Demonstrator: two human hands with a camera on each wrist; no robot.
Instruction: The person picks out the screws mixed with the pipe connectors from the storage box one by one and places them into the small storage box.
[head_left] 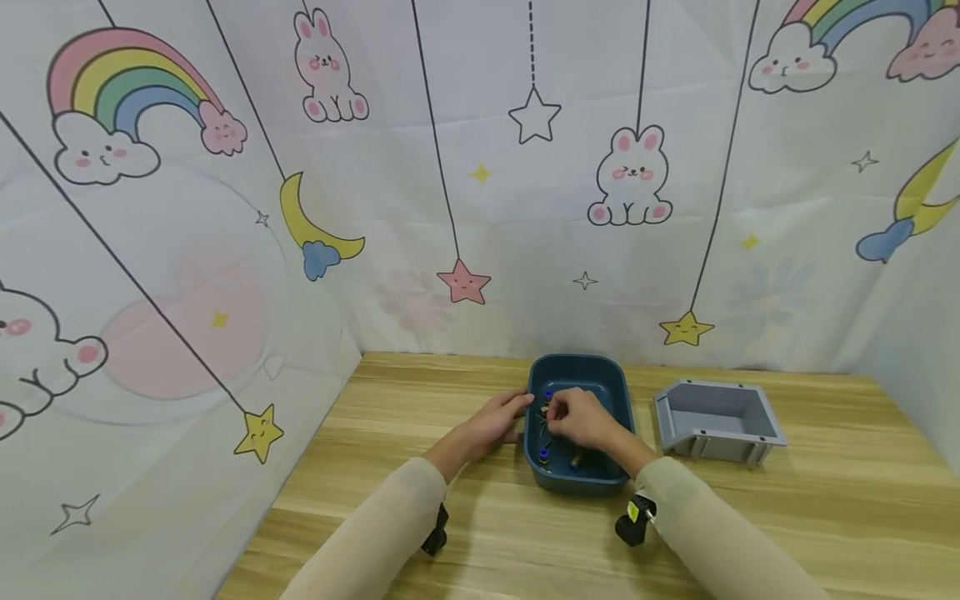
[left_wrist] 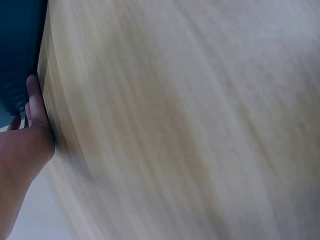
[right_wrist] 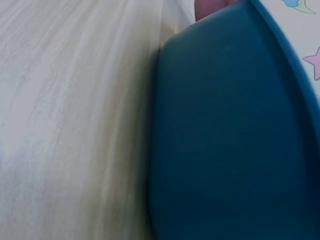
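A dark blue plastic tub stands on the wooden table. My left hand rests against its left side, with fingers at the rim; in the left wrist view the fingers lie fairly straight along the wall. My right hand reaches inside, thumb and fingers curled together low over small metal pieces; whether they pinch one is too small to tell. A small blue-topped piece lies near the tub's front left, another blue-topped piece further back. Under the right wrist lies a small brass-coloured piece.
A grey open-front plastic bin stands to the right of the tub, a short way off. Wooden tabletop surrounds both. Behind and to the left hangs a white curtain printed with rabbits and stars.
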